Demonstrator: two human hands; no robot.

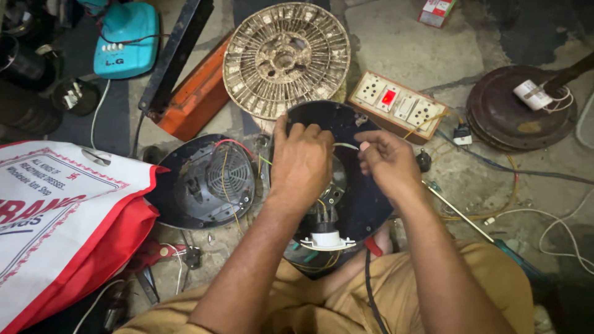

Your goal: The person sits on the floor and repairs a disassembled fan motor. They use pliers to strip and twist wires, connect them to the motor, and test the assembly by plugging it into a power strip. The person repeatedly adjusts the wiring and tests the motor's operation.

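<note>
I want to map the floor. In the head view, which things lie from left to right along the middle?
Red and white bag → black motor housing → left hand → right hand → round brown cover.

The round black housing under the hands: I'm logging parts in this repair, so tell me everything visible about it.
The round black housing is a dark, dusty disc-shaped shell, likely metal or plastic, lying on the floor before the person's knees. A white round fitting sits at its near edge, with thin yellow wires inside. The left hand rests over its centre; the right hand pinches a thin pale wire above it. A similar black housing with a fan grille lies beside it.
</note>
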